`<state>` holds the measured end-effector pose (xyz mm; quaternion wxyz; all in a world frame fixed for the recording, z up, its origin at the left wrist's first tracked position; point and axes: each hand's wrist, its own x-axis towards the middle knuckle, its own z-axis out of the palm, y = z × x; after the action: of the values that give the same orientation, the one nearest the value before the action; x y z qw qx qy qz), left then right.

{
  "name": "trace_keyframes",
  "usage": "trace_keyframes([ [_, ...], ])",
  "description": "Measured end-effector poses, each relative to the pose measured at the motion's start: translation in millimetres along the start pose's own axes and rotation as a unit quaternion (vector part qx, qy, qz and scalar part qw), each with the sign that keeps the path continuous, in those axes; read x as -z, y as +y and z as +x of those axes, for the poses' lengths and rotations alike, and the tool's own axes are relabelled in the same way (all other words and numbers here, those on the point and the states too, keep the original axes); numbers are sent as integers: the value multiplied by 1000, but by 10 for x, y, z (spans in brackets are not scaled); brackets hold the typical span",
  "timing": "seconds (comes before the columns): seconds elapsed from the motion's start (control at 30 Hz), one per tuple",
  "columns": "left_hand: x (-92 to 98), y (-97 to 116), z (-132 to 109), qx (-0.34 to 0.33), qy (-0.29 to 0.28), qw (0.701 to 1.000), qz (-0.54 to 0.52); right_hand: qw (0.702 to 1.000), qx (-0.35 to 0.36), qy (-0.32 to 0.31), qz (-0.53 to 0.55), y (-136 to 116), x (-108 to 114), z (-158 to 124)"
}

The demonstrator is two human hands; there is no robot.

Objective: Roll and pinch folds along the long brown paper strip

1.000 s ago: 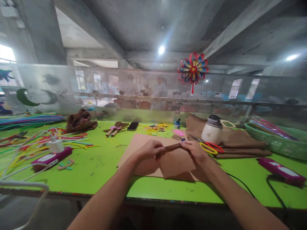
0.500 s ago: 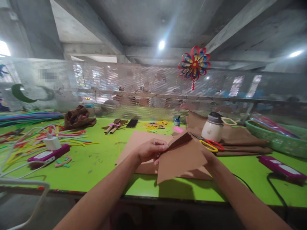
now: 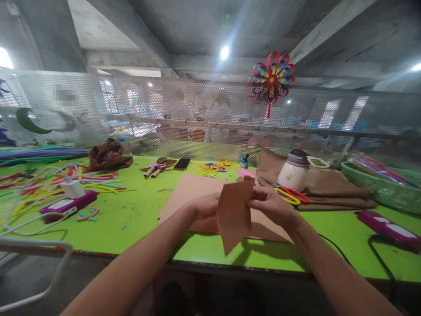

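Mid-fold: left hand [image 3: 204, 206] and right hand [image 3: 270, 204], fingers pinched on folded brown paper sheet [image 3: 234, 215], lifted just above bright green tabletop [image 3: 131, 219]. Probably needs another firm crease next.

Two hands are up, left hand [image 3: 204, 206] and right hand [image 3: 270, 205], sharing one folded brown paper piece [image 3: 234, 213]. One larger brown sheet [image 3: 194, 193] lies flat on the green bench [image 3: 131, 219]. One white jar [image 3: 294, 171], one pair of yellow-and-red scissors [image 3: 291, 196], one black phone [image 3: 182, 164]. Two magenta devices: one at left [image 3: 67, 205], one at right [image 3: 388, 228]. One green basket [image 3: 381, 189]. One paper pinwheel [image 3: 271, 79] hangs above.
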<state>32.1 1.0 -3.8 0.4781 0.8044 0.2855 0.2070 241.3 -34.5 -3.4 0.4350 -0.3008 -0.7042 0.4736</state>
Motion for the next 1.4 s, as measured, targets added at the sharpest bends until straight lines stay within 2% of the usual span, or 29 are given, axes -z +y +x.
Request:
trace_keyframes([
  [0.07, 134, -2, 8, 13, 90, 995, -27, 997, -35, -22, -64, 28, 23, 17],
  [0.1, 197, -11, 12, 18, 118, 992, -35, 992, -56, -46, -100, 43, 32, 29],
  [0.2, 291, -68, 37, -4, 89, 996, -9, 964, -83, -127, -219, 100, 38, 87],
  [0.33, 183, -148, 91, -7, 13, 983, 181, 917, -56, -184, -349, 206, 12, 199],
  [0.47, 88, -154, 87, 21, -16, 968, 250, 904, -59, -169, -388, 293, -17, 265],
  [0.73, 180, -43, -8, 52, 1, 949, 312, 912, -58, -119, -387, 305, -15, 198],
  [0.9, 160, -10, -12, 76, -6, 940, 333, 907, -62, -96, -406, 338, -14, 141],
  [1.03, 115, -43, 49, 47, -11, 935, 352, 907, -69, -79, -407, 359, -45, 105],
  [1.2, 87, -107, 102, 11, -10, 925, 380, 905, -58, -88, -411, 338, -65, 118],
  [1.4, 67, -120, 128, -25, -11, 906, 423, 870, 9, -92, -485, 213, -149, 98],
])
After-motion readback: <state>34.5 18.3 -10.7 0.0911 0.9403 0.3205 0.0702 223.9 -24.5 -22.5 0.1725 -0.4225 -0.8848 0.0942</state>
